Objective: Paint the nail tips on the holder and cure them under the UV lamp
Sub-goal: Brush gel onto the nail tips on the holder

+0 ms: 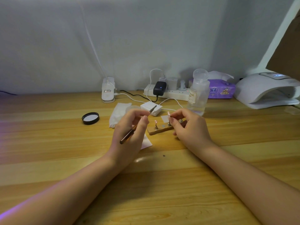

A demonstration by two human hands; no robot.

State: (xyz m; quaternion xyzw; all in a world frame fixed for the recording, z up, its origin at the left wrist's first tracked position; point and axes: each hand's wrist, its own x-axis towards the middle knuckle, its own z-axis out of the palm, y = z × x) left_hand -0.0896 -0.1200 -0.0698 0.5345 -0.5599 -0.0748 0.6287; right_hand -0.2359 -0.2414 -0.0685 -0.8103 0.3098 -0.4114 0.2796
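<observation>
Left hand [129, 127] gripping brush [138, 125], right hand [186, 125] pinching nail tip [168, 113] above holder [160, 129]: steady wrists on surface [162, 176], thin even strokes, no flooding.

Dim, cool, even light falls from above, with soft shadows behind the items on the pale wooden table [162, 184]. A purple flare tints the left edge. Wide-angle bending curves the edges; detail is soft throughout.

Both forearms stretched forward, left hand [129, 127] curled in a pinching grip, right hand [190, 127] fingers pinched together.
</observation>
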